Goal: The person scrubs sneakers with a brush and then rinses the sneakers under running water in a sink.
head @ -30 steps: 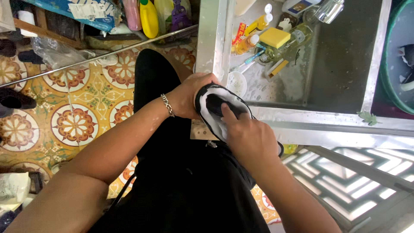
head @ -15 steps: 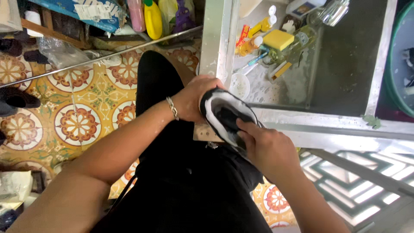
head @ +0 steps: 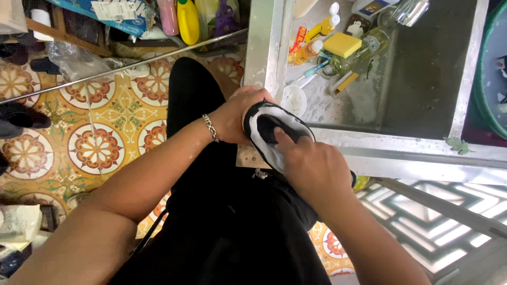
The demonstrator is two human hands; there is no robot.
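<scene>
My left hand (head: 236,115), with a chain bracelet at the wrist, grips the heel end of a black and white shoe (head: 266,134) held over my lap. My right hand (head: 311,169) lies on top of the shoe, fingers pressed against its black inside. Whether something is between the right fingers and the shoe is hidden. I am dressed in black and crouch beside a wet concrete wash area (head: 422,68).
A yellow sponge (head: 342,44), small bottles (head: 306,51), toothbrushes and a round white lid (head: 293,100) lie in the wash area. A metal frame (head: 264,42) borders it. Patterned floor tiles (head: 95,148) spread to the left, with bottles and bags at the top. A green basin (head: 488,79) sits at the right.
My right hand has slid along the shoe, its fingers shifting over the black inside. The left hand keeps the same hold.
</scene>
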